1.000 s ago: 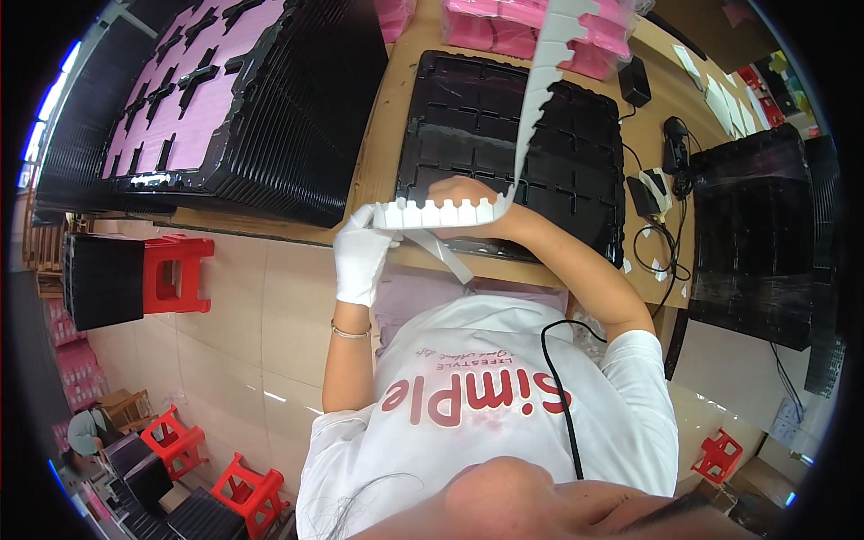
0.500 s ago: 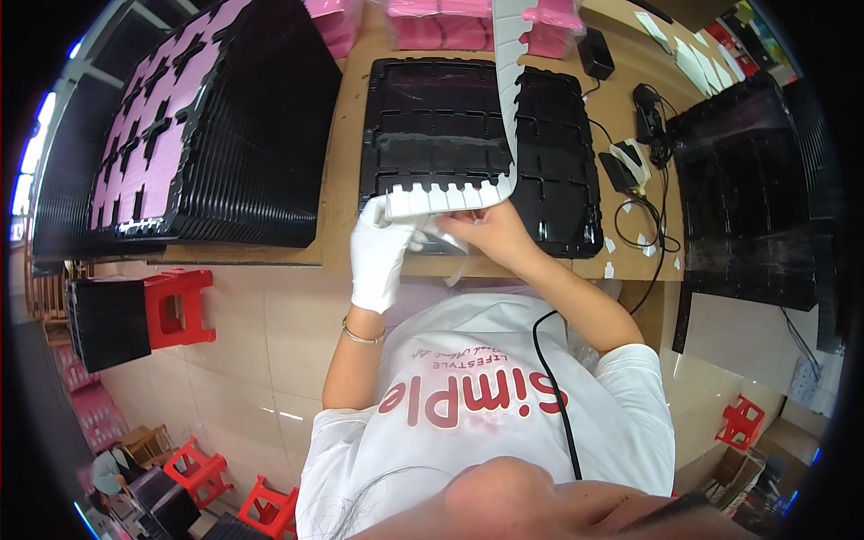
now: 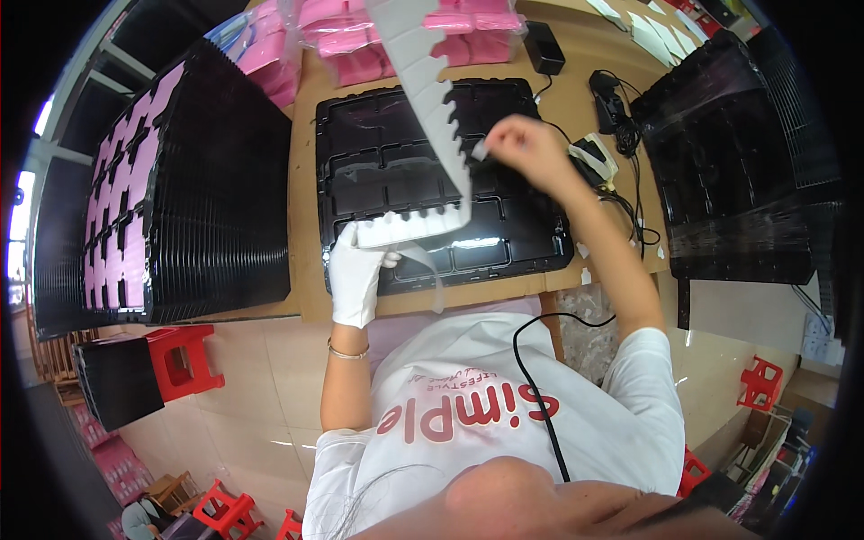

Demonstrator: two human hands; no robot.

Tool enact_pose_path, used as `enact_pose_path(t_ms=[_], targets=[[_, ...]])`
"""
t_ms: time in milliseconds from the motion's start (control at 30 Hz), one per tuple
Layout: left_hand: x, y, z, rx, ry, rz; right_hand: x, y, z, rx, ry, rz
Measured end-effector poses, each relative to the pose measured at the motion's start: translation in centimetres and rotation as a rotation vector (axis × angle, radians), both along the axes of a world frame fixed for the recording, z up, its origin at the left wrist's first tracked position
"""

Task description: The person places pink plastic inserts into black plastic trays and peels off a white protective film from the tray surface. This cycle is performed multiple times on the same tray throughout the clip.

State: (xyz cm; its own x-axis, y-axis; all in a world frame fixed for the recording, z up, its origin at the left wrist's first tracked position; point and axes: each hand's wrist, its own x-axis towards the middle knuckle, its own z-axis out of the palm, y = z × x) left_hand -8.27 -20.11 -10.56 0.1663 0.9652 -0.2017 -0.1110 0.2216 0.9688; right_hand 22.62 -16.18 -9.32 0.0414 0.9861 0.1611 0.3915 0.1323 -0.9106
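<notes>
My left hand [image 3: 356, 276], in a white glove, is closed on the end of a long white strip [image 3: 416, 227] with tabs along one edge. The strip runs right, bends, then rises toward the far edge of the view. A thin translucent band [image 3: 421, 261] dangles beside the gloved fingers. Away from the strip, my bare right hand [image 3: 531, 151] pinches a small white tab [image 3: 480, 150]; its fingers are slightly blurred. Beneath both hands lies a black compartmented plastic tray [image 3: 522, 238], glossy on top.
Tall stacks of black trays stand at left [image 3: 229, 189] and right [image 3: 720, 162]. Pink bagged packs [image 3: 468, 47] sit at the back. A black box [image 3: 544, 49], cables and white scraps lie to the right on the brown tabletop [image 3: 306, 153]. A red stool [image 3: 184, 364] stands at lower left.
My right hand has left the strip beside my left hand and moved up and right, with a small white tab in its fingers. My left hand still holds the strip. The whole view has shifted.
</notes>
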Motion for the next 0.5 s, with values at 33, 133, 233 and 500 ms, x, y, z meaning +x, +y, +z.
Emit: enact_pose_path(t_ms=[33, 133, 233, 500], targets=[[-0.1, 0.1, -0.5, -0.021, -0.040, -0.007, 3.1, 2.6, -1.1, -0.007, -0.060, -0.054], [0.2, 0.1, -0.4, -0.022, 0.032, -0.004, 8.0, 8.8, -4.1, 0.000, -0.263, -0.191], [0.0, 0.1, -0.4, -0.050, 0.004, -0.006, 8.3, 10.8, -3.6, -0.068, -0.508, -0.204], [-0.3, 0.0, -0.8, -0.078, -0.069, 0.007, 8.3, 11.7, -3.7, -0.134, -0.615, -0.235]])
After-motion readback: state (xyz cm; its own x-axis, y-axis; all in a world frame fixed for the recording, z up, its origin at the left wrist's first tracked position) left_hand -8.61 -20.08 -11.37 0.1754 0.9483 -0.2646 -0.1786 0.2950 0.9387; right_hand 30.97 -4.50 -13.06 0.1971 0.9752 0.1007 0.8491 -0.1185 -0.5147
